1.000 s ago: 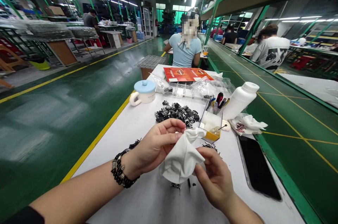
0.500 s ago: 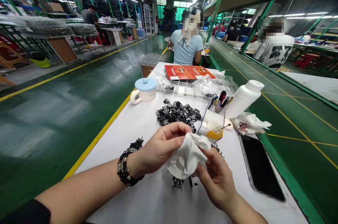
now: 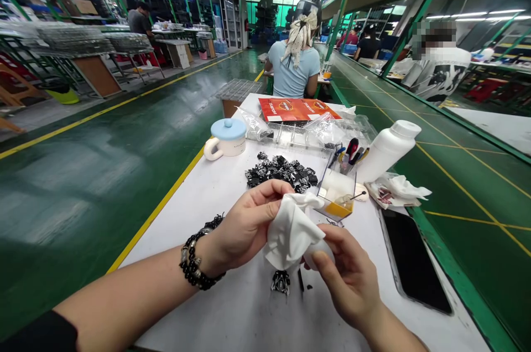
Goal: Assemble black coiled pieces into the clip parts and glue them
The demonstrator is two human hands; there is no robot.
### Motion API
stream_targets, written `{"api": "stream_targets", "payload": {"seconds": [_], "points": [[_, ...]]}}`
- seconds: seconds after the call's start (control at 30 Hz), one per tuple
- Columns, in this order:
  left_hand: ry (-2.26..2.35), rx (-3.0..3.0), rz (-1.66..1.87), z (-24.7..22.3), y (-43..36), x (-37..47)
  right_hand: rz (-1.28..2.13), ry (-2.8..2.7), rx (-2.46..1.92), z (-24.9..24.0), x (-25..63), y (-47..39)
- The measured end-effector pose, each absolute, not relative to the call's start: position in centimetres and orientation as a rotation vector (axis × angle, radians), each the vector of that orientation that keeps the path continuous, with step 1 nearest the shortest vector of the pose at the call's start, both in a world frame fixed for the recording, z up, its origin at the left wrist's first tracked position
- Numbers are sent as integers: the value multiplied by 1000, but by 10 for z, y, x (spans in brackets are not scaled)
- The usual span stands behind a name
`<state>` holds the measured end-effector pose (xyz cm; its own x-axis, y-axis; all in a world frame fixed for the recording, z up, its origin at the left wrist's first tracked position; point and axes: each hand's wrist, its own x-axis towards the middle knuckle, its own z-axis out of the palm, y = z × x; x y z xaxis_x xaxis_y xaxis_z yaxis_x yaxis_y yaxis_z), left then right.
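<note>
Above the near part of the white table, my left hand (image 3: 249, 224) is closed on a thin, crumpled white cloth (image 3: 290, 230), pinching its upper edge. My right hand (image 3: 350, 269) grips a smooth white rounded object (image 3: 319, 254) between thumb and fingers, right beside the cloth; its exact kind does not show. Just below the cloth lie some small black and silver parts (image 3: 281, 282) and a thin dark stick (image 3: 301, 280). Beyond my hands is a heap of black clips with silver wire (image 3: 282, 172). More small black parts (image 3: 214, 221) are partly hidden behind my left wrist.
A lidded mug (image 3: 228, 141) stands at the left edge. On the right are a clear organiser with tools (image 3: 338, 191), a white bottle (image 3: 388, 153), a tissue pack (image 3: 394, 191) and a phone (image 3: 415, 260). Plastic trays and a red card (image 3: 296, 109) lie behind. A person (image 3: 294, 67) sits ahead.
My left hand and the cloth have moved slightly up. My right hand has shifted a little right, and more of the white rounded object shows beside the cloth.
</note>
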<state>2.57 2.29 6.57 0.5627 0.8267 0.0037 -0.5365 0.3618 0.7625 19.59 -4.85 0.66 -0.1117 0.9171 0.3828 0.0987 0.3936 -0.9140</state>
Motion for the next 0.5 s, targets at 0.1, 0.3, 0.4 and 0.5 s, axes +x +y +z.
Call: {"api": "stream_targets", "payload": {"seconds": [0.1, 0.3, 0.4, 0.5], "points": [[411, 774, 902, 71, 22, 24, 873, -1520, -945, 9, 196, -49], [450, 753, 925, 81, 19, 20, 848, -1532, -970, 13, 195, -51], [460, 767, 934, 86, 18, 17, 842, -1543, -940, 18, 194, -49], [444, 789, 971, 91, 16, 18, 828, -1562, -898, 26, 192, -49]]}}
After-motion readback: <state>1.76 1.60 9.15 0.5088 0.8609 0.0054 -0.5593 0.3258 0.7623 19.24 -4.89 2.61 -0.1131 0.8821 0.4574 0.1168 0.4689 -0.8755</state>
